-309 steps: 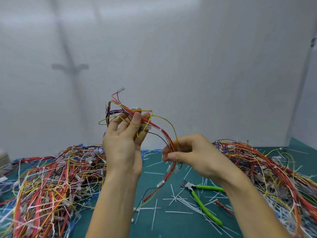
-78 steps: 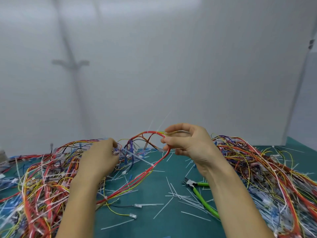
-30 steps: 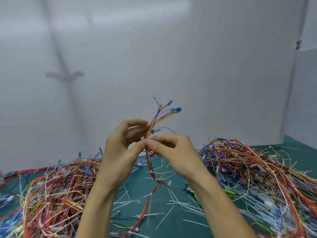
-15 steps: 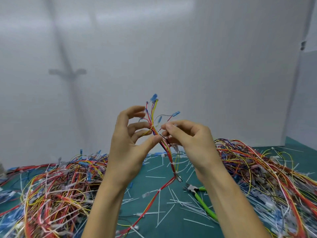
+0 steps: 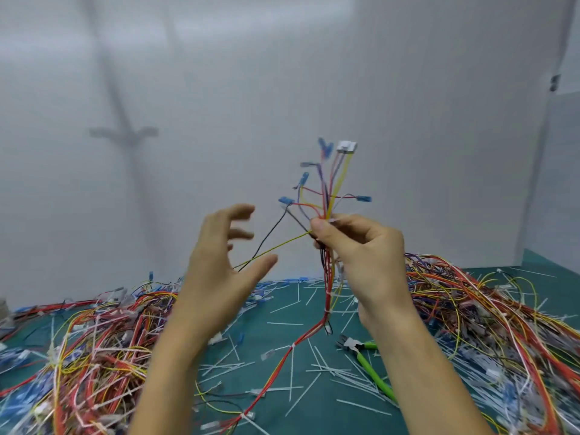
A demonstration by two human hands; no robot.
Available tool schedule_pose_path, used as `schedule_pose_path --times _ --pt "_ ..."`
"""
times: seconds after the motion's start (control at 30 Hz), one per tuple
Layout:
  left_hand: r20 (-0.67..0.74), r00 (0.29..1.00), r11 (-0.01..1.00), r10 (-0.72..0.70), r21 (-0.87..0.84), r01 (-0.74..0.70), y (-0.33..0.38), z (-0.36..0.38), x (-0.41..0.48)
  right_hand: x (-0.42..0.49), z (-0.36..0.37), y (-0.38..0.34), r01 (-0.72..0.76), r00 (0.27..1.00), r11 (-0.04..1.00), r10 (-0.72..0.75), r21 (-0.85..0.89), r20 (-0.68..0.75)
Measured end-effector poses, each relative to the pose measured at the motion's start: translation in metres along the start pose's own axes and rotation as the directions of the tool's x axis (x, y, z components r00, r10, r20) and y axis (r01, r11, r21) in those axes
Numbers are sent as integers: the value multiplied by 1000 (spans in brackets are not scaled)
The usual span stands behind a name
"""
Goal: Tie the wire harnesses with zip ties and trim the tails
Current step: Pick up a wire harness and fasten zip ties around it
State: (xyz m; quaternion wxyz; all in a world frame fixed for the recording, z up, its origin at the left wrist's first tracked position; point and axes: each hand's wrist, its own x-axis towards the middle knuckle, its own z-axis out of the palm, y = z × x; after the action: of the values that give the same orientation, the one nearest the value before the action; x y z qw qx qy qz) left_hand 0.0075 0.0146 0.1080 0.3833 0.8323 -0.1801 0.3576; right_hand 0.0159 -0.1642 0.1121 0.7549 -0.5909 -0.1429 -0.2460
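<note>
Green mat (image 5: 282, 312) meets white wall (image 5: 408, 120); right hand (image 5: 361, 255) pinches harness (image 5: 328, 290), left hand (image 5: 219, 271) spread.

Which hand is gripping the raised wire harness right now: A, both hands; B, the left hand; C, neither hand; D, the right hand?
D: the right hand pinches the wire harness just below its fanned connectors, while the left hand is spread open, gripping nothing.

White wall (image 5: 408, 105); green tabletop (image 5: 282, 312)

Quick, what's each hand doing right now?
Left hand: open, holding nothing.
Right hand: pinching the wire harness just below its fanned ends.
</note>
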Motion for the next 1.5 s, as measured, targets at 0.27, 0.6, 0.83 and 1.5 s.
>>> schedule_pose_path --times 0.27,0.6,0.83,1.5 --pt "346 839 892 -419 331 308 -39 -30 -10 1 -4 -3 29 999 998 -27 47 -31" --pt "94 923 897 -372 291 332 -43 -43 -8 2 -2 8 19 1000 999 -19 -30 -8" --pt "44 928 900 -371 263 347 -36 -38 -6 -5 14 24 -16 997 981 31 -191 77" --pt "-339 940 979 32 202 39 -21 -31 -1 4 -4 9 98 977 989 -116 -108 -180"
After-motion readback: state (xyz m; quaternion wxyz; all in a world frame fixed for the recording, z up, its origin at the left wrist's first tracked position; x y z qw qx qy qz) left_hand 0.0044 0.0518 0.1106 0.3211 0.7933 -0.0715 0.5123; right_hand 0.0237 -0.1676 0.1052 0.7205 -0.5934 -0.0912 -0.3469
